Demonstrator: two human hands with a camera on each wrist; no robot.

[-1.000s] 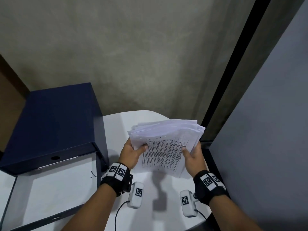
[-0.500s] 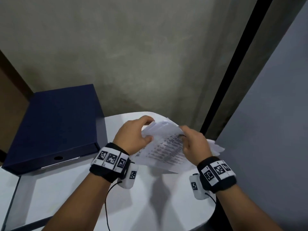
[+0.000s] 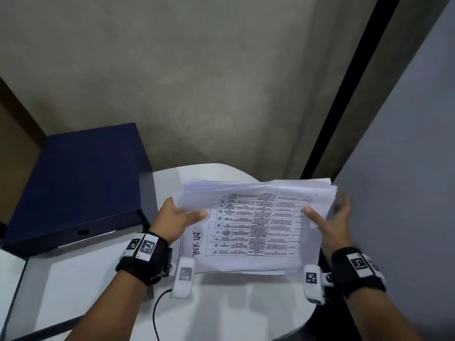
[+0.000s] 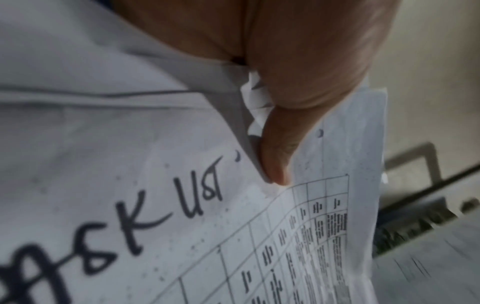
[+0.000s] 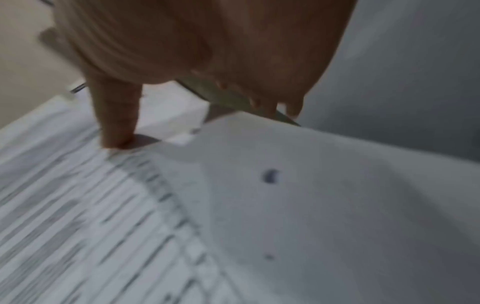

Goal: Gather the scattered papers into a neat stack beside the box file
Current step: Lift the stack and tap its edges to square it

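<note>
Papers turned landscape, left hand and right hand now apart at side edges

Left hand holds a thumb-over grip; blurred right hand seems splayed.

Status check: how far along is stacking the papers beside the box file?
Done: the papers are gathered in one bundle. In hand: the left hand pinches its left edge, the right hand rests its thumb on the top sheet, above the table. Left: square the uneven edges and lay it beside the box file.
</note>
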